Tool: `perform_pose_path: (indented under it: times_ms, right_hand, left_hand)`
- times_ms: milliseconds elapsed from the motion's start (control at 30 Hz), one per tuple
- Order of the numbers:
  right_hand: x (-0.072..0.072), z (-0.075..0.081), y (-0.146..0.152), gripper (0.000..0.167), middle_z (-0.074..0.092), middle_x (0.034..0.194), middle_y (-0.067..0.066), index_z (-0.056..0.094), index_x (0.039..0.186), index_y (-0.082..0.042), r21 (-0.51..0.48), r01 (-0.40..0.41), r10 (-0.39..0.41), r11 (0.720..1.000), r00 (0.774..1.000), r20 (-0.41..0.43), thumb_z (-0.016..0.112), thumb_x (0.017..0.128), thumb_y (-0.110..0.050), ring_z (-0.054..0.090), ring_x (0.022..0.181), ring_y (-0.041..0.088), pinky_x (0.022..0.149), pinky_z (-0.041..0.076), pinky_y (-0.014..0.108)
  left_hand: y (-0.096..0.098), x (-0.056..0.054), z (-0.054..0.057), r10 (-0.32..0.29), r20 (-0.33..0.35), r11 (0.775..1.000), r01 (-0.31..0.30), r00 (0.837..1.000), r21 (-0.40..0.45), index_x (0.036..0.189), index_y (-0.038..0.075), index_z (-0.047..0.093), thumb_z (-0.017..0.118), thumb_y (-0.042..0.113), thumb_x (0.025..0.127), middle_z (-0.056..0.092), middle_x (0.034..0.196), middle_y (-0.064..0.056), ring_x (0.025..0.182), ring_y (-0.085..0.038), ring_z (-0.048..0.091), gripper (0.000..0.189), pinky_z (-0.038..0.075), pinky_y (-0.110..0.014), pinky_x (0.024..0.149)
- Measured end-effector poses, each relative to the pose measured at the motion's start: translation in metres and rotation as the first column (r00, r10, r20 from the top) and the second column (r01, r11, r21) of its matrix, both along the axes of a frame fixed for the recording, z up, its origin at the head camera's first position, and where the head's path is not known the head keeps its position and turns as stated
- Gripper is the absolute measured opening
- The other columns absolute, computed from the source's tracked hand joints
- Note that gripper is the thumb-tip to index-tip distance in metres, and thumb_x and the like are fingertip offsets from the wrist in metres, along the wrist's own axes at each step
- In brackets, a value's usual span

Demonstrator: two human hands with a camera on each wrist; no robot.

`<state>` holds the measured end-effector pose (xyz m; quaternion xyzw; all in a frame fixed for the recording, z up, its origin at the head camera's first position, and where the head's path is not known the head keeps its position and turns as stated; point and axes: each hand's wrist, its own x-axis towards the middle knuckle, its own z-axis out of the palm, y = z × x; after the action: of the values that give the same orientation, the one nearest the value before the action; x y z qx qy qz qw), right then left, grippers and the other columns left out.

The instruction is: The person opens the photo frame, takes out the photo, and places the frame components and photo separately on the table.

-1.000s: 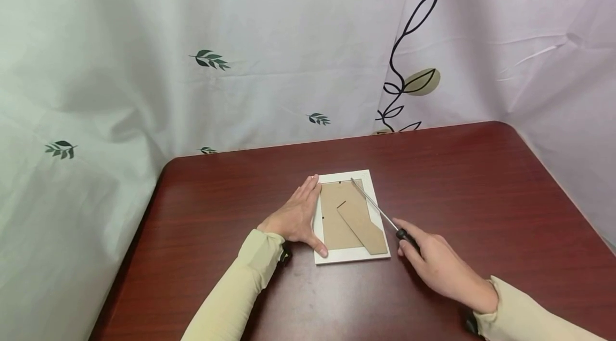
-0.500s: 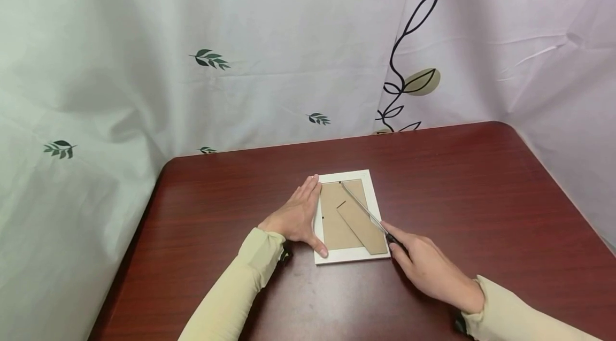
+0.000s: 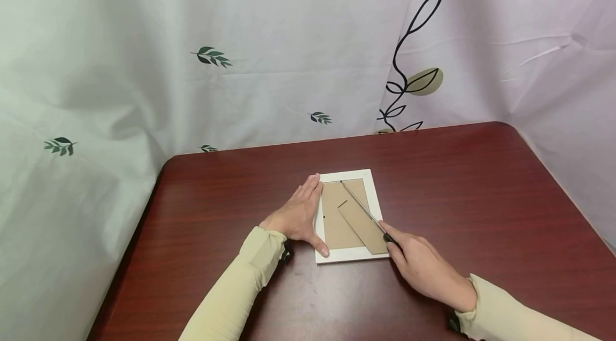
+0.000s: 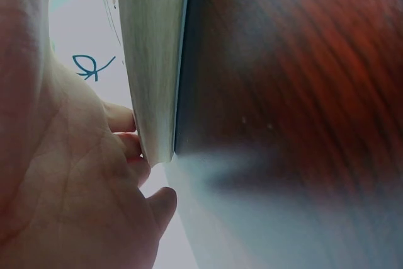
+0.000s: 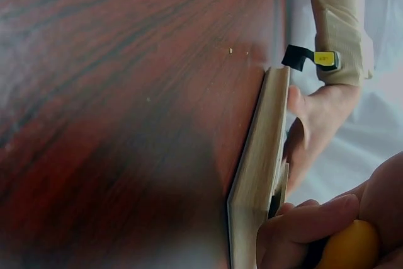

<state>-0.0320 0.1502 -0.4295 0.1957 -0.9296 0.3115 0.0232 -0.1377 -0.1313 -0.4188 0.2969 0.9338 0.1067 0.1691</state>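
A white picture frame [image 3: 344, 255] lies face down on the table, its brown backing board [image 3: 332, 234] and slanted easel leg [image 3: 366, 229] uppermost. My left hand [image 3: 298, 215] rests spread along its left side, thumb on the lower left corner and fingertips at the upper left. My right hand [image 3: 423, 263] grips a screwdriver [image 3: 363, 207] near the lower right corner. The screwdriver's tip is at the small dark tab at the backing's top edge; whether it touches is too small to tell. In the right wrist view, the yellow handle end [image 5: 349, 247] shows beside my curled fingers.
The dark red wooden table [image 3: 433, 186] has rounded far corners. A pale curtain [image 3: 269, 52] with leaf prints hangs behind it and along its sides. Another small dark tab [image 3: 324, 217] sits at the backing's left edge.
My right hand has moved left with the screwdriver, its tip passing from the backing's upper right corner to the tab at the top edge. My left hand and the frame stay put.
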Motion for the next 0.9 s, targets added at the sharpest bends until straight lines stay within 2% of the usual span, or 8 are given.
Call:
perform_pose_path:
  times_ms: [200, 600, 900]
  right_hand:
    - [0.0012, 0.0008, -0.0015, 0.045, 0.066, 0.128, 0.018, 0.056, 0.141, 0.0, -0.006, -0.021, 0.021, 1.0, 0.999, -0.044, 0.061, 0.096, -0.002, 0.065, 0.114, 0.027, 0.09, 0.055, 0.045]
    - [0.0011, -0.002, -0.0019, 0.045, 0.064, 0.13, 0.02, 0.055, 0.141, 0.004, 0.014, -0.03, 0.031, 0.999, 0.999, -0.039, 0.061, 0.097, -0.004, 0.064, 0.116, 0.026, 0.092, 0.055, 0.044]
    - [0.0024, -0.0022, -0.0031, 0.045, 0.066, 0.127, 0.019, 0.055, 0.141, 0.002, 0.013, -0.02, 0.021, 1.0, 0.999, -0.05, 0.062, 0.096, -0.003, 0.066, 0.114, 0.028, 0.091, 0.055, 0.044]
  left_hand:
    - [-0.0002, -0.0005, -0.0002, 0.008, 0.017, 1.0, -0.009, 1.0, 0.013, 0.158, -0.007, 0.004, 0.09, 0.07, 0.048, -0.006, 0.166, -0.024, 0.154, -0.033, -0.007, 0.16, 0.008, -0.045, 0.124]
    - [-0.0003, -0.0009, 0.0, -0.002, 0.011, 1.0, 0.002, 1.0, 0.018, 0.157, -0.007, 0.005, 0.091, 0.069, 0.049, -0.005, 0.166, -0.024, 0.154, -0.033, -0.006, 0.158, 0.006, -0.042, 0.124]
    - [-0.0001, -0.0003, -0.0002, -0.002, 0.004, 1.0, 0.002, 1.0, 0.021, 0.158, -0.007, 0.006, 0.09, 0.07, 0.048, -0.005, 0.166, -0.024, 0.154, -0.033, -0.006, 0.158, 0.008, -0.045, 0.124]
